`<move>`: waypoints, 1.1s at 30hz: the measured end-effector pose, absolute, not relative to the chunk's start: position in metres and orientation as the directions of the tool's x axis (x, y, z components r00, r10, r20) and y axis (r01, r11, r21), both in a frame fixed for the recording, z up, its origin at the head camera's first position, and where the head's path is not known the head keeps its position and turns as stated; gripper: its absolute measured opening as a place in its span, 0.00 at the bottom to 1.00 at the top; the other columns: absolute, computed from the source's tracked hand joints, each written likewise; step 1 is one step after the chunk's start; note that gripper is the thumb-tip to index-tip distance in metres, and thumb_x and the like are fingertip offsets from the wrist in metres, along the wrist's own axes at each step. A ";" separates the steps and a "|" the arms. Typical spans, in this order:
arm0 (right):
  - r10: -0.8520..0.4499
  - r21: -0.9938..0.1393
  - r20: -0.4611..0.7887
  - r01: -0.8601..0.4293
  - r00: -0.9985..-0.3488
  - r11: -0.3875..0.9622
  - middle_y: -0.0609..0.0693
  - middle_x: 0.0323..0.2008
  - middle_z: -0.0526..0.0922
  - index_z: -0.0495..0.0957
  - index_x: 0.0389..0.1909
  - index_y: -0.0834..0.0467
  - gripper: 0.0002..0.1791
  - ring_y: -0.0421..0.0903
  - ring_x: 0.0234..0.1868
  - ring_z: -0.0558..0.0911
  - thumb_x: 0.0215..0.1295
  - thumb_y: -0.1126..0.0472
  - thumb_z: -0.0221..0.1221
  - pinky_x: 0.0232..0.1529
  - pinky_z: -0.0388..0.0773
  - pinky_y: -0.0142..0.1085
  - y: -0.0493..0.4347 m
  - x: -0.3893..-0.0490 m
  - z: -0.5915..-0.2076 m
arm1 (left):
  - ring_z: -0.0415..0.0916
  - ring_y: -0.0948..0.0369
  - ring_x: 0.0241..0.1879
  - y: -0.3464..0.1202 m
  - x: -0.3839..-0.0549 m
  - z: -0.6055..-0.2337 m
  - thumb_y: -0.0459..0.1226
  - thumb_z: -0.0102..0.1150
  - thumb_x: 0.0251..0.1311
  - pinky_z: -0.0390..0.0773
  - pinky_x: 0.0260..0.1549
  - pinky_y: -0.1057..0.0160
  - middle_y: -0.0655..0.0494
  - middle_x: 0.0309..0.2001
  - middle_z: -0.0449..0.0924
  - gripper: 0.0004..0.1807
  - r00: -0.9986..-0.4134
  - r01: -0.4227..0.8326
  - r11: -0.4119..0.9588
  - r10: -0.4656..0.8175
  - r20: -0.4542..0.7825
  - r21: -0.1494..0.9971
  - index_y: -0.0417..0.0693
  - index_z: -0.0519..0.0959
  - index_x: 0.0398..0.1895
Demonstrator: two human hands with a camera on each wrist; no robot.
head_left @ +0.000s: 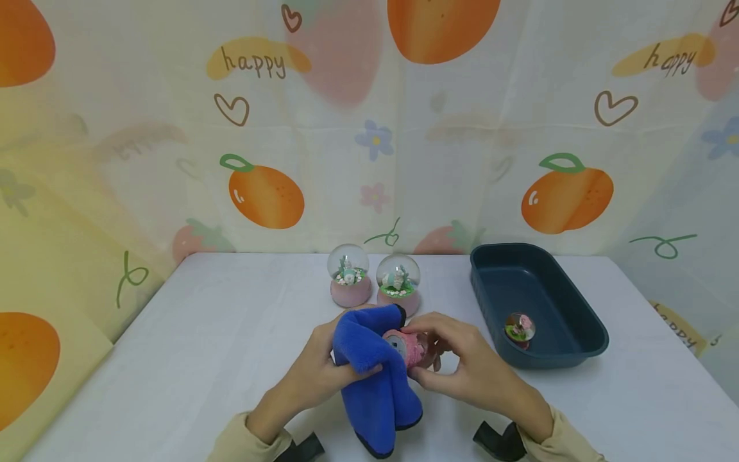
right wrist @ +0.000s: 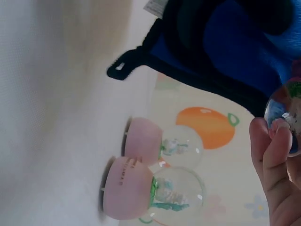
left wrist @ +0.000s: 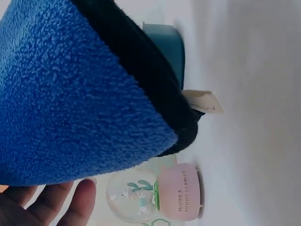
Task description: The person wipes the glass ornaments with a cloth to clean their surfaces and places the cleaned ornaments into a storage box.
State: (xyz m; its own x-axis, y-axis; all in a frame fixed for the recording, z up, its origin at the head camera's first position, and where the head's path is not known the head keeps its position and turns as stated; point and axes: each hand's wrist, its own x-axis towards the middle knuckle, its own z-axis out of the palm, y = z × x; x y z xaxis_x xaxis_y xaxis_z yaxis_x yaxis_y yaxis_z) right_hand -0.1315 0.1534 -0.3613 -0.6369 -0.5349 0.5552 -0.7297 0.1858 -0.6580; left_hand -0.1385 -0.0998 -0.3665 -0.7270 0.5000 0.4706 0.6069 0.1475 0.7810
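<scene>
My left hand [head_left: 316,367] grips a blue towel [head_left: 372,391] with dark edging, which drapes down over the table in the head view. Against the towel's folds, my right hand [head_left: 470,362] holds a small snow globe [head_left: 411,347] between thumb and fingers. Pink shows on this globe in the head view, and its clear dome [right wrist: 282,110] shows at the fingertips in the right wrist view. Part of it is hidden by the towel and fingers. Only some fingers [left wrist: 80,202] of the left hand appear below the towel in the left wrist view.
Just beyond the hands stand two snow globes [head_left: 349,290] [head_left: 398,298] with pink bases. To the right is a dark blue-green tray [head_left: 537,250], with another small snow globe [head_left: 520,328] inside it near the front. A patterned cloth backdrop [head_left: 439,147] hangs behind the white table.
</scene>
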 end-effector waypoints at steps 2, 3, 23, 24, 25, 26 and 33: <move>-0.537 -0.656 0.553 -0.730 -0.638 0.192 0.52 0.46 0.82 0.75 0.56 0.56 0.26 0.37 0.33 0.79 0.55 0.70 0.69 0.28 0.80 0.30 0.153 -0.132 -0.361 | 0.78 0.57 0.60 -0.098 -0.138 -0.366 0.32 0.71 0.53 0.77 0.59 0.58 0.50 0.63 0.77 0.38 -0.720 0.591 0.126 0.527 0.451 0.797 0.49 0.68 0.69; -0.540 -0.651 0.554 -0.734 -0.634 0.193 0.53 0.46 0.82 0.75 0.56 0.56 0.26 0.37 0.33 0.79 0.55 0.69 0.69 0.28 0.80 0.30 0.153 -0.132 -0.361 | 0.77 0.57 0.60 -0.097 -0.137 -0.366 0.32 0.72 0.52 0.76 0.60 0.58 0.51 0.64 0.76 0.39 -0.716 0.585 0.117 0.540 0.443 0.802 0.50 0.67 0.70; -0.555 -0.589 0.611 -0.792 -0.564 0.157 0.53 0.52 0.81 0.78 0.55 0.55 0.29 0.40 0.46 0.80 0.50 0.70 0.73 0.40 0.84 0.32 0.156 -0.132 -0.361 | 0.81 0.60 0.53 -0.099 -0.138 -0.366 0.20 0.52 0.59 0.79 0.56 0.61 0.45 0.55 0.82 0.26 -0.672 0.647 0.092 0.538 0.509 0.757 0.42 0.73 0.61; -0.553 -0.589 0.616 -0.794 -0.561 0.148 0.54 0.52 0.81 0.77 0.55 0.56 0.29 0.40 0.46 0.81 0.50 0.71 0.73 0.40 0.84 0.32 0.156 -0.133 -0.362 | 0.81 0.60 0.53 -0.099 -0.139 -0.366 0.20 0.52 0.59 0.79 0.55 0.61 0.45 0.55 0.82 0.26 -0.676 0.645 0.092 0.533 0.510 0.758 0.41 0.73 0.61; -0.548 -0.592 0.621 -0.794 -0.560 0.140 0.55 0.51 0.81 0.77 0.55 0.57 0.29 0.40 0.45 0.81 0.50 0.72 0.73 0.39 0.84 0.32 0.156 -0.133 -0.362 | 0.80 0.61 0.53 -0.100 -0.139 -0.366 0.20 0.52 0.59 0.79 0.55 0.61 0.44 0.55 0.82 0.25 -0.680 0.647 0.099 0.522 0.514 0.756 0.41 0.73 0.61; -0.541 -0.595 0.626 -0.792 -0.562 0.134 0.55 0.50 0.81 0.77 0.54 0.58 0.29 0.40 0.43 0.81 0.49 0.72 0.73 0.38 0.84 0.32 0.157 -0.134 -0.362 | 0.80 0.62 0.53 -0.101 -0.140 -0.366 0.20 0.53 0.59 0.78 0.55 0.62 0.44 0.55 0.81 0.25 -0.696 0.639 0.113 0.506 0.510 0.761 0.40 0.73 0.60; -0.491 -0.631 0.633 -0.767 -0.598 0.121 0.55 0.45 0.82 0.76 0.54 0.60 0.31 0.40 0.33 0.82 0.46 0.74 0.73 0.32 0.84 0.31 0.158 -0.135 -0.361 | 0.77 0.67 0.51 -0.108 -0.139 -0.365 0.28 0.60 0.60 0.79 0.50 0.63 0.40 0.53 0.80 0.22 -0.758 0.578 0.137 0.456 0.466 0.805 0.35 0.73 0.58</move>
